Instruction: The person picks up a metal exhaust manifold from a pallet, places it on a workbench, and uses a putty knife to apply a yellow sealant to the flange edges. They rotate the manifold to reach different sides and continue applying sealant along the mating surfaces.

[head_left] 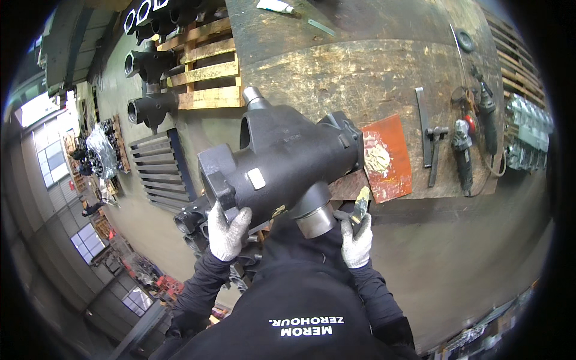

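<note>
A large black metal casting (288,150), tube-shaped with side branches and bare metal ends, lies at the edge of the worn workbench (336,66). A small pale patch shows on its side. My left hand (228,233), in a whitish work glove, grips the lower edge of the casting's left flange, thumb and forefinger apart around it; its other fingers are partly hidden. In my gloved right hand (356,240), beside the lower bare metal end, is a small spreader (361,205) smeared with yellowish paste. Cream paste (377,159) lies on a red sheet (396,162) right of the casting.
On the bench's right are a flat metal bar (423,126), a hammer (435,153), an angle grinder (463,156) and another corded power tool (487,114). A tube (276,7) lies at the far edge. Wooden pallets (210,75) and more black castings (150,111) stand left.
</note>
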Available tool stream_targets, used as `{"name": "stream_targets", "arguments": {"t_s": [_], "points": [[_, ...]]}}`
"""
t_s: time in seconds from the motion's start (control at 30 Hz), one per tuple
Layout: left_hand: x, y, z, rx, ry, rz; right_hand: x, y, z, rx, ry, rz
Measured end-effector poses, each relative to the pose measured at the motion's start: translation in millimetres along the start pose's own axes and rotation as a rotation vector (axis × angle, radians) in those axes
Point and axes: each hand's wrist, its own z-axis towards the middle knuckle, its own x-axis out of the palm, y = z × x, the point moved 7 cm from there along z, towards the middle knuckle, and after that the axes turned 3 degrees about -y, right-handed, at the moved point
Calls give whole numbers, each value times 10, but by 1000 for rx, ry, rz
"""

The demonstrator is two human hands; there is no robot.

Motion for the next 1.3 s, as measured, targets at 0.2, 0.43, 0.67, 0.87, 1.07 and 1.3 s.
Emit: {"name": "stream_targets", "arguments": {"t_s": [0.2,0.43,0.67,0.87,1.07,1.3], "points": [[-167,-48,104,97,-155,213,58,-2,-27,-16,69,57],[-376,66,425,39,-146,-135,232,-144,59,158,56,195],[-371,-68,435,81,-94,-33,300,2,187,66,81,150],[-344,-33,327,86,-80,36,376,472,312,-83,213,45],[-251,-108,257,163,-38,120,833,1022,87,432,684,709],[-75,-292,164,262,42,176,982,1311,61,445,632,573]]}}
